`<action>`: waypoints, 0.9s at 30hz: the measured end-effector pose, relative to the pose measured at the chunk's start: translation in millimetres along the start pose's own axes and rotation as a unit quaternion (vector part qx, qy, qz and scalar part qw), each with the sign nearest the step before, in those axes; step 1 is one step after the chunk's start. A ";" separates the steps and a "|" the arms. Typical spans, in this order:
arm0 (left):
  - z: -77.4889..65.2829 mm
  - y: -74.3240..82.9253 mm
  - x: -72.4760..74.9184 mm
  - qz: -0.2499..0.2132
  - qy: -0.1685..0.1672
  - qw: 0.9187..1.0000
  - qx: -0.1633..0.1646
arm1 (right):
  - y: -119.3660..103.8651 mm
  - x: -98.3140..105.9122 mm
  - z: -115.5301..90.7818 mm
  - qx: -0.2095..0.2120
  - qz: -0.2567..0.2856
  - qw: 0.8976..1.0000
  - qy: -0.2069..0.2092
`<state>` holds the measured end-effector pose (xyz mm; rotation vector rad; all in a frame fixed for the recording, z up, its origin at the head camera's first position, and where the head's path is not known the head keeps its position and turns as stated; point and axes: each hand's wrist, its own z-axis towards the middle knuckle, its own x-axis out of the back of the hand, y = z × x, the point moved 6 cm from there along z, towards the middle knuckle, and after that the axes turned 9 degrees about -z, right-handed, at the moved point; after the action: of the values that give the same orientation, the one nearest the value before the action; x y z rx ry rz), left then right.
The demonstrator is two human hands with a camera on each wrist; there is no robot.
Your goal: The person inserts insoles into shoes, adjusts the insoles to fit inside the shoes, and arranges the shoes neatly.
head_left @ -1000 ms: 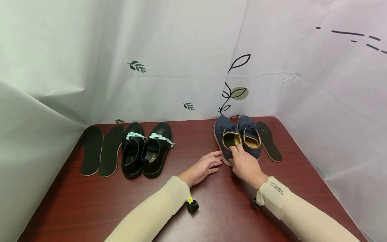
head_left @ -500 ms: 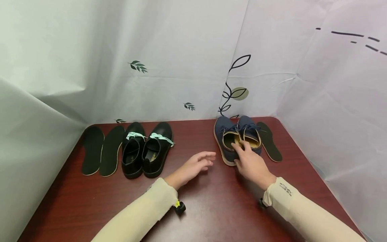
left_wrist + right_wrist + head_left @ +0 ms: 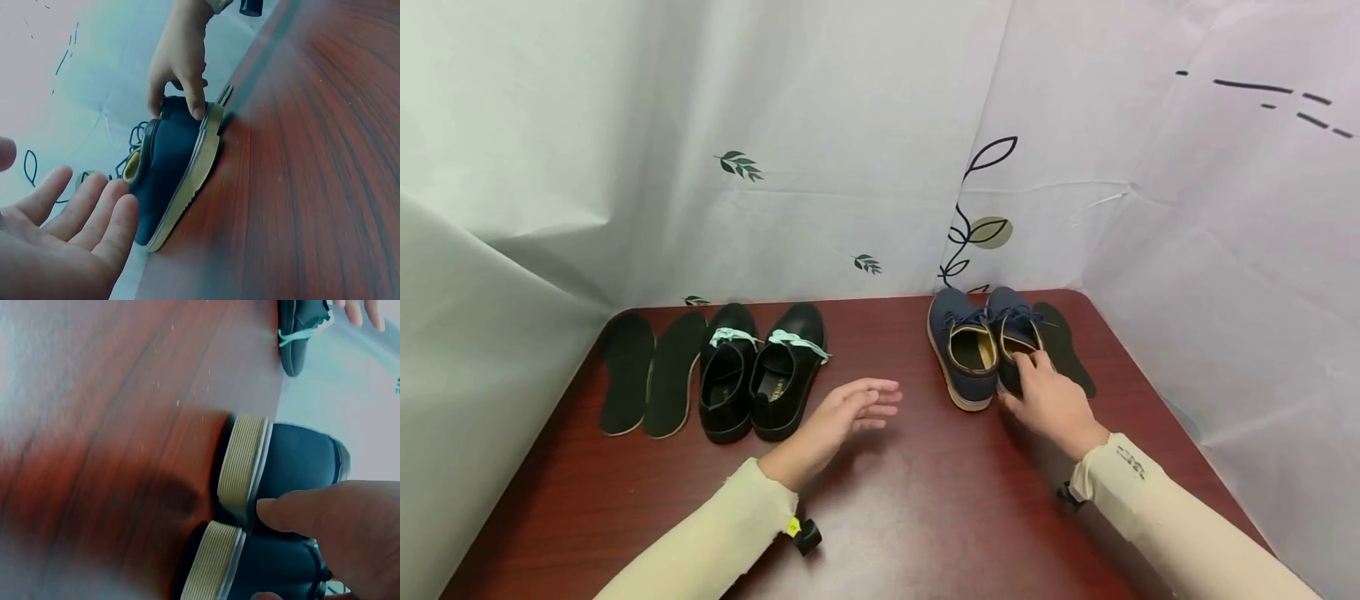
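Two navy lace-up shoes with tan soles stand at the back right, toes toward the curtain. My right hand (image 3: 1054,410) holds the heel of the right navy shoe (image 3: 1009,321), thumb (image 3: 281,511) on the side facing the other shoe and fingers over the heel rim. Beside it the left navy shoe (image 3: 973,383) shows its open collar and inner sole. My left hand (image 3: 842,423) hangs over the middle of the table, palm turned inward and fingers loosely extended, holding nothing. In the left wrist view, its fingers overlap the navy shoe's toe side.
Black shoes (image 3: 786,396) with mint laces stand at the back left. Left of them lie two dark insoles (image 3: 627,375). Another dark insole (image 3: 1067,358) lies right of the navy pair. The red-brown table (image 3: 917,500) ends at a pale curtain (image 3: 820,150).
My right hand has shifted from the left navy shoe's opening to the right navy shoe's heel. My left hand has drawn back leftward, away from the navy pair.
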<state>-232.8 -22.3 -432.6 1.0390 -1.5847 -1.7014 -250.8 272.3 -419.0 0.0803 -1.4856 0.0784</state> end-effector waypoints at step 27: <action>-27.7 -15.6 24.3 -0.036 0.034 0.998 0.044 | 16.0 -13.3 18.3 0.061 0.047 0.996 -0.037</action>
<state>-220.7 -55.5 -451.3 1.1992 -1.6092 -1.6383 -271.7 286.3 -430.7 0.1137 -1.5570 0.2446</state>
